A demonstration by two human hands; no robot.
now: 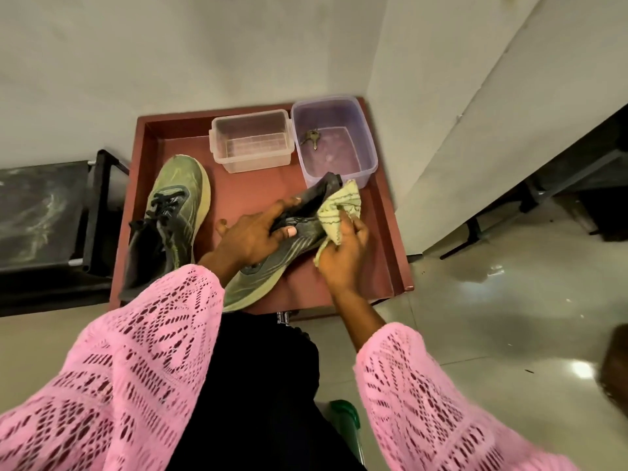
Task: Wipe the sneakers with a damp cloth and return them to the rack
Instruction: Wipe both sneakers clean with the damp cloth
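The olive-green mesh sneaker with a pale yellowish sole [272,266] lies tilted across the near part of a reddish-brown wooden tray [384,232], its toe toward the person and its dark heel collar lifted toward the far right. The left hand [251,232] grips this sneaker at the opening, with the fingers reaching into the collar and the thumb pressed on the side of the upper. The right hand [343,256] is closed around a bunched yellow-green striped cloth [336,212], holding it against the heel and outer side of the sneaker.

A second matching olive-green sneaker with dark laces [173,212] rests flat on the left side of the tray, toe pointing to the far wall, apart from both hands.

At the back of the tray stand two plastic tubs side by side: a clear rectangular plastic container [251,141] on the left, and a purple-tinted clear plastic container [334,137] on the right, which holds a small bunch of metal keys [311,139]. The cloth's far corner lies just beside the purple tub's near wall.

Left of the tray stands a black metal-framed rack with dusty dark fabric shelves [47,215]. Both arms wear pink open-knit sleeves [136,368].
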